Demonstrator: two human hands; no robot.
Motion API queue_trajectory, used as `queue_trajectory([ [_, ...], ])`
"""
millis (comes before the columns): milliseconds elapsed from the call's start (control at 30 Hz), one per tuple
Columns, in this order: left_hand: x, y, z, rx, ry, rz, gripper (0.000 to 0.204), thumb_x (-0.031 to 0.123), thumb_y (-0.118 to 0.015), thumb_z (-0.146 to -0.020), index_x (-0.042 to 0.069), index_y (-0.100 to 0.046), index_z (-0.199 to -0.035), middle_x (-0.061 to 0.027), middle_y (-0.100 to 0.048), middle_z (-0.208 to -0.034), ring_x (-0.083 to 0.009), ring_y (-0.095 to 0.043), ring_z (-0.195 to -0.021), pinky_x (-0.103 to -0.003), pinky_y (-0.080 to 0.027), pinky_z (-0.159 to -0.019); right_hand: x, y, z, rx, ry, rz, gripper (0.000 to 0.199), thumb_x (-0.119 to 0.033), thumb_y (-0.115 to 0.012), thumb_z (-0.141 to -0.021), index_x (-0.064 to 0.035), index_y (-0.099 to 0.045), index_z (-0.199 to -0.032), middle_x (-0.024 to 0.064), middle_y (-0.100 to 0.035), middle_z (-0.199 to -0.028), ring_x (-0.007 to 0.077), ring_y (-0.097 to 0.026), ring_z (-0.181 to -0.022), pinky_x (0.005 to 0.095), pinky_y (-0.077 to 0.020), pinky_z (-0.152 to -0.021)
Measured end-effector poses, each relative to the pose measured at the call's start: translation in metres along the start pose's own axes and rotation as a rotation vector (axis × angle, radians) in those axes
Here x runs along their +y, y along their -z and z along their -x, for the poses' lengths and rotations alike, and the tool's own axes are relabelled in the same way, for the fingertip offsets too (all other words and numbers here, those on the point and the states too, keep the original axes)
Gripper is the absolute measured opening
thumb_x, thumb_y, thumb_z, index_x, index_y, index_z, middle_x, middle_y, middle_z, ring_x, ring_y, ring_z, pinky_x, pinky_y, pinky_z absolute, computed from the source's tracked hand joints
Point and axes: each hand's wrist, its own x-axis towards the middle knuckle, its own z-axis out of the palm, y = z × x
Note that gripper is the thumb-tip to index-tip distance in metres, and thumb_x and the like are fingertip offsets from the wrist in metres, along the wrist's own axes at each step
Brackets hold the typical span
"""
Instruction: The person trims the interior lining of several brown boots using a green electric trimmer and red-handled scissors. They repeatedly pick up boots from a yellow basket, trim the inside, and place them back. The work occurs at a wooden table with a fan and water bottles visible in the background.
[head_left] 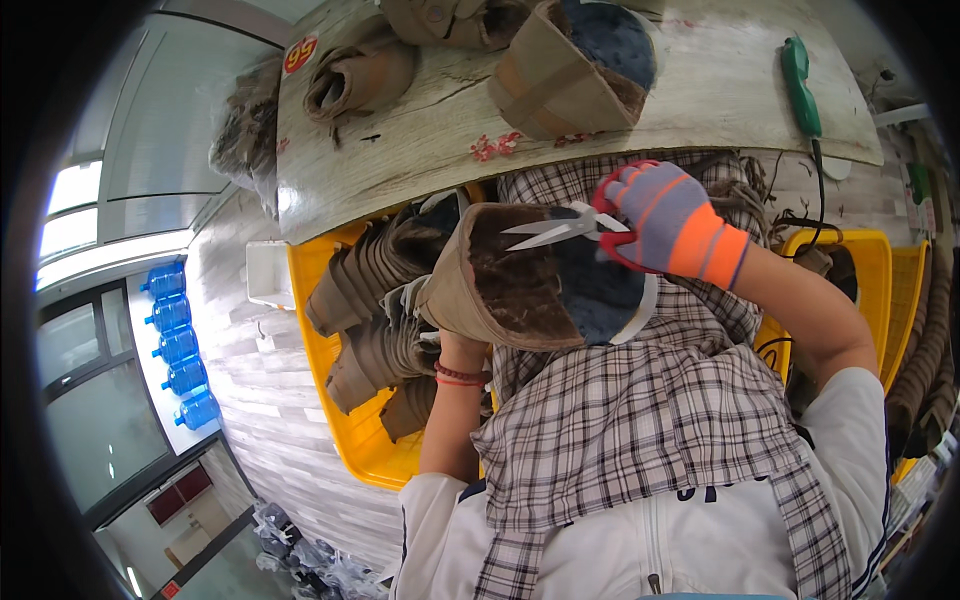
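My right hand point(660, 215), in a grey and orange knit glove, grips red-handled scissors point(548, 234). Their blades are parted and point left over the mouth of a brown fur-lined boot upper point(520, 285). Dark brown fur lines one side of this piece, blue lining the other, with a pale rim. My left hand point(404, 298) holds the piece from its left side, mostly hidden behind it; only some greyish gloved fingers show. Beside that hand, a yellow crate point(350, 455) holds stacks of similar brown uppers point(345, 285).
Ahead stands a pale wood-patterned table point(400, 150) with more brown uppers point(570, 75) and a green corded hand tool point(797, 85). Another yellow crate point(870, 265) is at my right. A white bin point(268, 275) and blue water bottles point(178, 345) stand at left.
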Motion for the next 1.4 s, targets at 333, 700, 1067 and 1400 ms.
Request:
queue_trajectory([
  [333,-0.005,0.005,0.005,-0.004,0.009,0.028,0.043,0.026,-0.046,-0.094,0.009,-0.039,-0.133,-0.0065,-0.046,-0.131,-0.0211,-0.049,-0.114,-0.038,-0.045,-0.094,0.006,-0.017,0.027,-0.073,-0.055,0.041,0.030,-0.037,-0.071,-0.068,-0.0146,-0.064,-0.088,0.0042,-0.060,-0.074,0.0224,-0.059,-0.073,0.0336,-0.0458,-0.065],
  [700,-0.010,0.041,0.016,0.089,0.300,0.341,0.042,0.023,-0.049,-0.093,0.009,-0.041,-0.132,-0.0067,-0.048,-0.130,-0.0224,-0.050,-0.113,-0.039,-0.045,-0.093,0.011,-0.008,0.031,-0.040,-0.085,0.059,0.031,-0.034,-0.071,-0.069,-0.0122,-0.063,-0.089,0.0066,-0.060,-0.075,0.0238,-0.059,-0.074,0.0341,-0.0459,-0.065],
  [1067,0.004,0.090,0.039,0.091,0.838,0.316,0.035,0.007,-0.063,-0.079,0.001,-0.052,-0.112,-0.0067,-0.059,-0.100,-0.0135,-0.059,-0.081,-0.025,-0.050,-0.068,-0.030,-0.022,0.022,-0.326,0.010,-0.137,0.028,-0.034,-0.067,-0.073,-0.0116,-0.064,-0.090,0.0090,-0.061,-0.080,0.0261,-0.060,-0.074,0.0360,-0.0468,-0.064],
  [1400,-0.008,0.085,0.042,-0.009,0.680,0.255,0.025,0.015,-0.057,-0.087,0.002,-0.055,-0.107,-0.0055,-0.061,-0.094,-0.0171,-0.062,-0.078,-0.030,-0.052,-0.071,-0.045,-0.023,0.001,-0.510,0.014,0.055,0.024,-0.033,-0.064,-0.076,-0.0149,-0.067,-0.090,0.0063,-0.063,-0.079,0.0222,-0.063,-0.075,0.0328,-0.0484,-0.062],
])
